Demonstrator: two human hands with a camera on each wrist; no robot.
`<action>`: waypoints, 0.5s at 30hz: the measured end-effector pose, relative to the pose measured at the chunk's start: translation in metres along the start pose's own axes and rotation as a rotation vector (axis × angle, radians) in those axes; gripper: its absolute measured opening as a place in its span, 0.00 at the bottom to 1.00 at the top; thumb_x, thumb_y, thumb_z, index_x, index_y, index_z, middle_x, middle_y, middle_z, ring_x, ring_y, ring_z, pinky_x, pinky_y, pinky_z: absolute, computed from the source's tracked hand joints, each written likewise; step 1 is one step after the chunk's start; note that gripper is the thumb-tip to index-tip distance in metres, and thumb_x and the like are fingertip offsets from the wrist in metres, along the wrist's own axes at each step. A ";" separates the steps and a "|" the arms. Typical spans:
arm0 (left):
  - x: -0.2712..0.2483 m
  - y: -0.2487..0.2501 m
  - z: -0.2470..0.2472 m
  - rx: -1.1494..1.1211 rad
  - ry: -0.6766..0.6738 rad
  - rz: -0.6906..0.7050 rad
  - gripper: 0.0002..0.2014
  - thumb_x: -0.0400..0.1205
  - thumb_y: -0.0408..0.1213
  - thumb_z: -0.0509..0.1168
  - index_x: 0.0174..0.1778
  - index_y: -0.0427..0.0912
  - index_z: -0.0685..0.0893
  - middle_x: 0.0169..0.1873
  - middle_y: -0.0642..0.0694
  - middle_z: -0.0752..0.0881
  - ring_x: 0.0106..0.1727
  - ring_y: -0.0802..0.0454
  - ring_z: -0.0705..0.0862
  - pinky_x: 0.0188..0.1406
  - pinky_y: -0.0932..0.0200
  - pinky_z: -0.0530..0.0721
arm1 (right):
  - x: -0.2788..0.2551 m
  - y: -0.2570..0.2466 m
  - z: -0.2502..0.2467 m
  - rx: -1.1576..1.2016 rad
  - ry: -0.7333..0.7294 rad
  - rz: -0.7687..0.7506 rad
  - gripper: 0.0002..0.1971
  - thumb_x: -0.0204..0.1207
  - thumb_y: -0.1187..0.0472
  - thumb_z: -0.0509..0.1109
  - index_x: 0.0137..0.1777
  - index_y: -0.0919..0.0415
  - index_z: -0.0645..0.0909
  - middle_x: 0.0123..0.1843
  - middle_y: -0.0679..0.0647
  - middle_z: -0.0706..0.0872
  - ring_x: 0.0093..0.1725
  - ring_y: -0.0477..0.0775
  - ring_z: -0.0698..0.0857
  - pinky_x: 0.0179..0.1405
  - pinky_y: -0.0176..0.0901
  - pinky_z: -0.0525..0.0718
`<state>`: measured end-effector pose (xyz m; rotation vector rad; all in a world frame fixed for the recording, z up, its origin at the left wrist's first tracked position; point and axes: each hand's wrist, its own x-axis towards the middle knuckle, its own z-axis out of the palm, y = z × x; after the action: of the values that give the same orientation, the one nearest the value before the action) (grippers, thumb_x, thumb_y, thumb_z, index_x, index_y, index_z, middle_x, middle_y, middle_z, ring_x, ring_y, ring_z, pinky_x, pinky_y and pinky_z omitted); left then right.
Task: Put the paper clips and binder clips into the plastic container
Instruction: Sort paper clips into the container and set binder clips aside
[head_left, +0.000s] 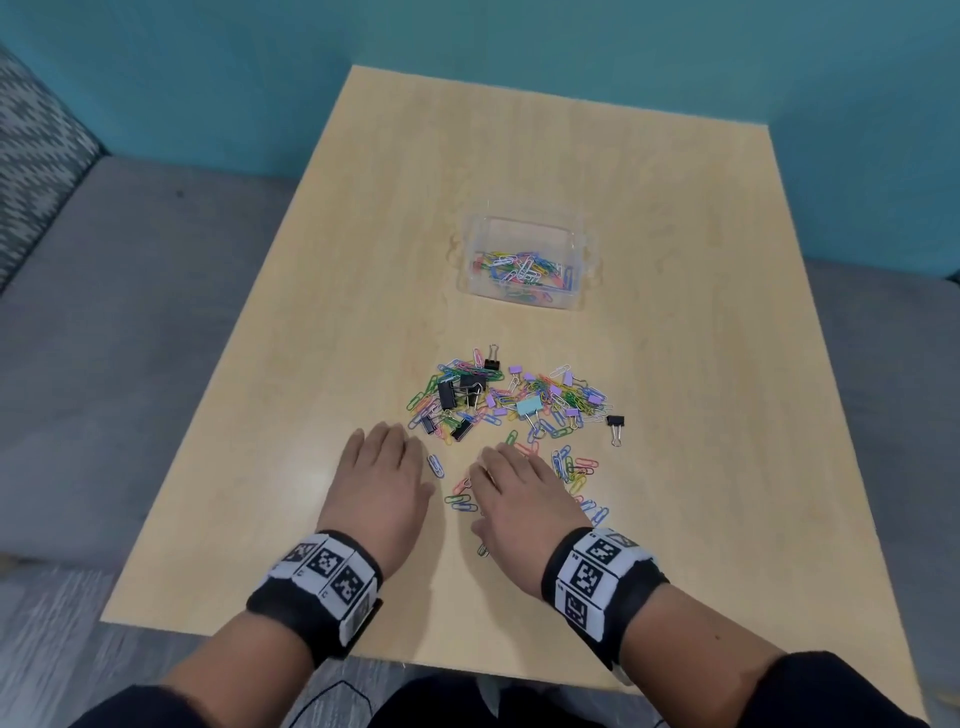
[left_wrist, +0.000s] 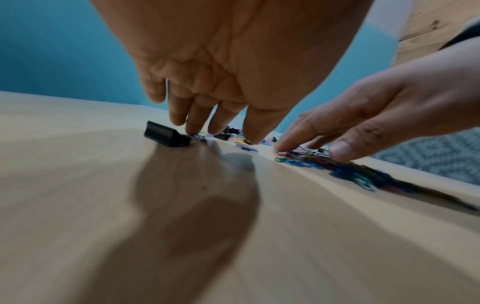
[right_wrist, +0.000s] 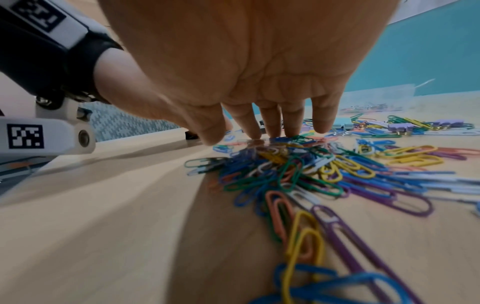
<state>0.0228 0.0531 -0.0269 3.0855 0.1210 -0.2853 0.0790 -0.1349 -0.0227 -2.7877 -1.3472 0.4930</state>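
A heap of coloured paper clips (head_left: 524, 405) mixed with black, lilac and light-blue binder clips lies in the middle of the table. My left hand (head_left: 382, 467) hovers palm down at the heap's near left edge, fingers straight, tips by a black binder clip (left_wrist: 166, 136). My right hand (head_left: 519, 488) lies palm down over loose paper clips (right_wrist: 298, 168), its fingertips (right_wrist: 272, 131) touching them, nothing gripped. Beyond the heap stands the clear plastic container (head_left: 524, 301) with several paper clips in it.
The pale wooden table (head_left: 675, 260) has bare surface around the heap and container. A grey bench seat (head_left: 130, 312) and a teal wall lie behind and to the left. One black binder clip (head_left: 615, 423) sits apart at the heap's right.
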 end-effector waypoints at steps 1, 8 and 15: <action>-0.005 0.005 0.001 0.005 0.008 0.026 0.24 0.77 0.48 0.64 0.64 0.36 0.80 0.64 0.36 0.82 0.68 0.35 0.77 0.71 0.37 0.67 | -0.002 -0.002 0.000 0.000 -0.003 0.006 0.30 0.78 0.49 0.64 0.75 0.65 0.67 0.77 0.64 0.69 0.78 0.67 0.64 0.74 0.65 0.65; -0.002 0.016 -0.003 -0.061 0.108 0.098 0.19 0.79 0.42 0.56 0.64 0.42 0.80 0.66 0.41 0.80 0.66 0.37 0.76 0.67 0.40 0.72 | 0.001 -0.001 -0.009 0.032 0.087 -0.049 0.25 0.76 0.53 0.64 0.70 0.63 0.70 0.70 0.60 0.75 0.72 0.66 0.71 0.68 0.63 0.72; 0.016 -0.001 -0.008 0.000 0.040 0.086 0.23 0.78 0.45 0.51 0.64 0.41 0.81 0.63 0.45 0.83 0.64 0.37 0.78 0.63 0.41 0.75 | 0.021 0.000 -0.012 -0.005 -0.054 -0.047 0.32 0.82 0.53 0.58 0.82 0.63 0.52 0.85 0.59 0.52 0.83 0.63 0.49 0.78 0.68 0.53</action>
<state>0.0400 0.0561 -0.0224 3.0872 -0.0103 -0.2198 0.0951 -0.1173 -0.0173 -2.7586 -1.4231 0.5672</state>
